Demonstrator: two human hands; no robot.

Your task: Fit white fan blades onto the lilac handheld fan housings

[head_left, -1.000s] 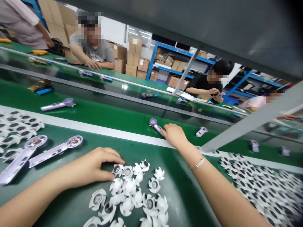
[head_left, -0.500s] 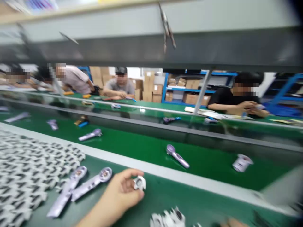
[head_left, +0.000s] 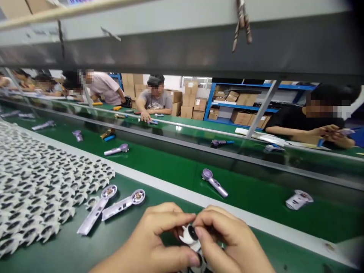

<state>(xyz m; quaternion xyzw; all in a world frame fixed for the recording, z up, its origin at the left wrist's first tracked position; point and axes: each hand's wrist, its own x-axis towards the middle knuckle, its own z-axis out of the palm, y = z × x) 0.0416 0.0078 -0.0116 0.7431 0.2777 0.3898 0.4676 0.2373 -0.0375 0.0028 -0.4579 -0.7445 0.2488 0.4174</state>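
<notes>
Low in the middle of the head view, my left hand (head_left: 159, 239) is closed round a small white fan blade (head_left: 186, 237). My right hand (head_left: 230, 239) meets it from the other side, thumb and forefinger pinched at a black ring (head_left: 193, 232) at the blade's centre. Whether the ring is fully seated cannot be made out. Below my fingers lie more white and black fan blades (head_left: 199, 261), partly hidden. To the left, two lilac fan handle shells (head_left: 96, 212) with round heads rest on the green bench.
Rows of white fan blades (head_left: 57, 182) cover the bench at left. Beyond a pale rail, a green belt (head_left: 165, 167) carries lilac handles (head_left: 214, 184) and a pale cup-shaped part (head_left: 298, 200). A grey shelf beam (head_left: 170, 53) crosses overhead, with clips hanging. Several co-workers sit opposite.
My right hand has come in from the lower right edge to the fan blade. My left hand has moved slightly right and down with the blade. The camera view has shifted left.
</notes>
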